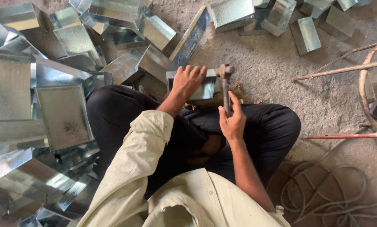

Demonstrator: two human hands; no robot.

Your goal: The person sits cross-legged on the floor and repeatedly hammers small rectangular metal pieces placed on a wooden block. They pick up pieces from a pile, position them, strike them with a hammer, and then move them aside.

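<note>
Your left hand (187, 81) presses spread fingers on an empty metal tray (205, 86); your right hand (232, 120) grips the hammer (225, 86), its head just above the tray.

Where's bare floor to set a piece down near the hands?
Free: grey concrete floor right of the rusty metal hammer in the right hand, up to the bent rusty rods. Crowded: shiny sheet-metal trays piled left of the left hand; tangled cord bottom right.

Shiny silver metal boxes (64, 115) surround black trousers (264, 126), a cream shirt (154, 189) and a rusty brown hammer (225, 86).
</note>
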